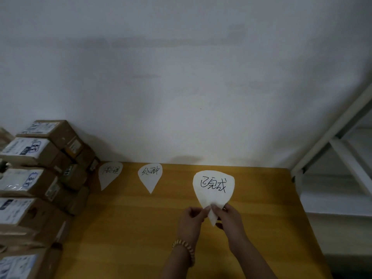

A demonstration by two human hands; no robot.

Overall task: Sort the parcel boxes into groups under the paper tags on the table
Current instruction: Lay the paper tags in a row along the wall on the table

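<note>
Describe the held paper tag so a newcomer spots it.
On the yellow table, three teardrop paper tags sit near the wall. It is the rightmost tag, farthest from the parcel boxes. Only this one is pinched at its tip by the left hand and right hand.

Place: parcel storeroom, prob.
Stock: cardboard parcel boxes [34,178] w/ shipping labels, stacked left.
Fittings: white metal rack [342,141] right; bare wall [181,77].
Sorting: handwritten paper tags [150,176] on wood tabletop [130,228].
</note>
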